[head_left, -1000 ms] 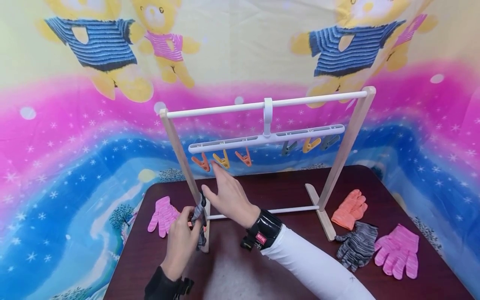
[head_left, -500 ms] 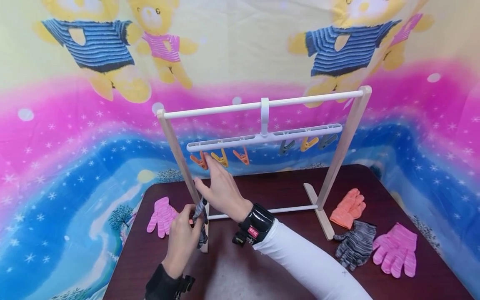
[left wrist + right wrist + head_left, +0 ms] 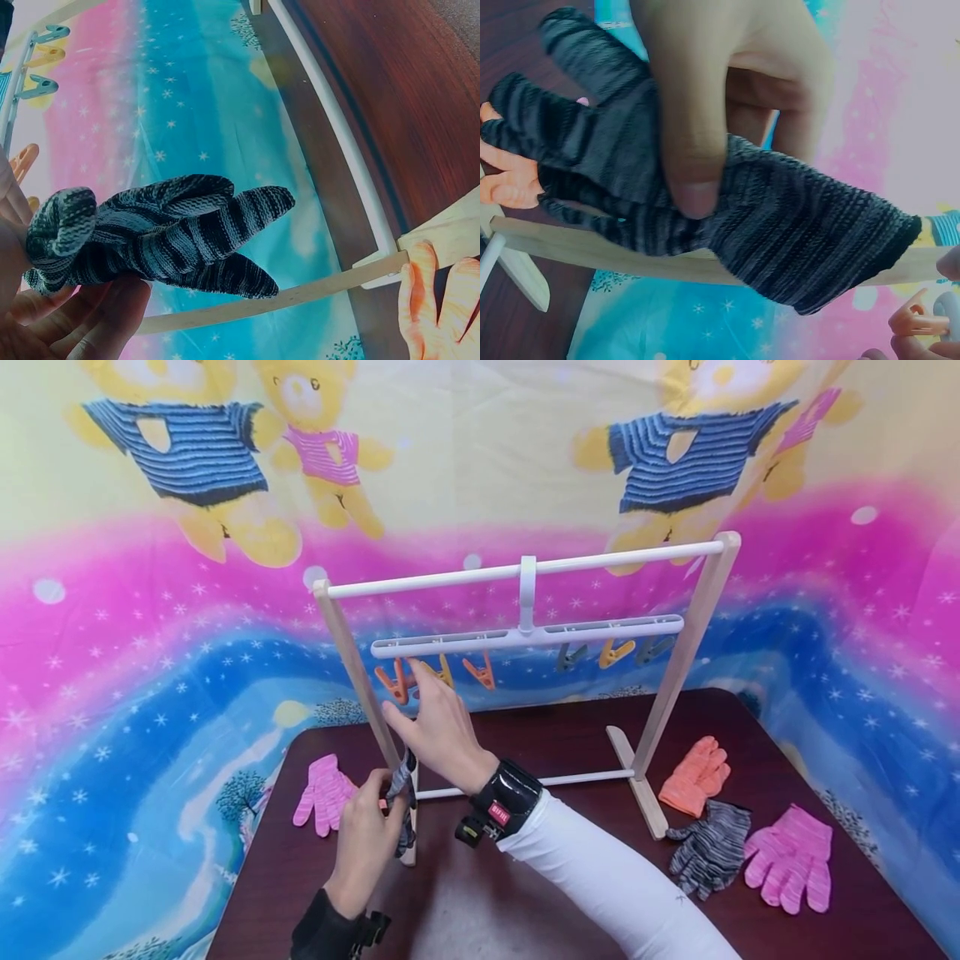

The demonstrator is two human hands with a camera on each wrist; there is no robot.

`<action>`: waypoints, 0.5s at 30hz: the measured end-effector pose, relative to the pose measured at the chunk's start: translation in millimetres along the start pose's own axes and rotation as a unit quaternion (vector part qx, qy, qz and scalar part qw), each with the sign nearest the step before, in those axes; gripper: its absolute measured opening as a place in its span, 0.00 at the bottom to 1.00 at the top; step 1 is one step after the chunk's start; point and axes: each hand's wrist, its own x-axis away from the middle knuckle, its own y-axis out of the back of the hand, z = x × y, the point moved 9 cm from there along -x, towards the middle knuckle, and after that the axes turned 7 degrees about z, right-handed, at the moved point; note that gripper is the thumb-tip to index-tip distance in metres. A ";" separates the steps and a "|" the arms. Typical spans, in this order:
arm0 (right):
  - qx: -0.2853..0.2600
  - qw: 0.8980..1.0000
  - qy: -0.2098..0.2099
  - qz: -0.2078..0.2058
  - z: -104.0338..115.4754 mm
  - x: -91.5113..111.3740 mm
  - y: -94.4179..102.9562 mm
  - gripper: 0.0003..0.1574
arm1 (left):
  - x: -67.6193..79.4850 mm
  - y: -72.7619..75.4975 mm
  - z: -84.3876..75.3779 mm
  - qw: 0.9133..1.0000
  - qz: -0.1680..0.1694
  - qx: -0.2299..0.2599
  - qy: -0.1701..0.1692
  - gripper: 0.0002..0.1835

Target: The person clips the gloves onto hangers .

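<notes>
Under the hanger, the left hand pinches a striped glove — the right hand, thumb spread, touches the leftmost clip.

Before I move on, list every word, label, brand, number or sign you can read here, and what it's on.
Red tag on the right wrist's black strap: pale lettering, too small and blurred to read.
White sleeve: a small dark mark, too small to tell whether it is lettering.
Held striped glove, pegs, white hanger: no lettering shows.
Nothing can be quoted with certainty.
</notes>
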 end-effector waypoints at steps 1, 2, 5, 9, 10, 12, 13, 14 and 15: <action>-0.001 1.000 -0.003 -0.005 0.0 -1.4 1.4 0.40 | -0.2 -0.1 -0.1 1.000 0.000 -0.001 0.000 0.12; -0.001 1.000 -0.008 -0.011 -0.1 -2.7 3.0 0.39 | -0.5 -0.2 -0.2 1.000 0.000 -0.003 0.000 0.12; 0.008 0.999 -0.025 -0.024 -1.6 -4.9 6.8 0.36 | -1.2 -0.8 0.0 1.000 0.003 -0.003 0.002 0.12; 0.037 0.998 -0.036 -0.039 -2.0 -5.2 10.3 0.34 | -1.8 -1.2 0.2 1.000 0.005 -0.002 0.006 0.12; 0.044 0.997 -0.036 -0.045 -1.6 -5.3 11.0 0.33 | -2.0 -1.3 0.3 1.000 0.005 -0.002 0.007 0.12; 0.056 0.996 -0.032 -0.056 -0.4 -5.3 12.5 0.32 | -2.2 -1.8 0.5 1.000 0.006 -0.004 0.008 0.11; 0.062 0.996 -0.031 -0.061 0.1 -5.4 13.0 0.32 | -2.4 -2.0 0.4 1.000 0.006 -0.005 0.008 0.11; 0.068 0.995 -0.030 -0.066 0.6 -5.5 13.8 0.32 | -2.6 -2.2 0.4 1.000 0.007 -0.005 0.008 0.11; 0.074 0.994 -0.029 -0.070 1.1 -5.4 14.4 0.32 | -2.7 -2.4 0.4 1.000 0.006 -0.006 0.007 0.11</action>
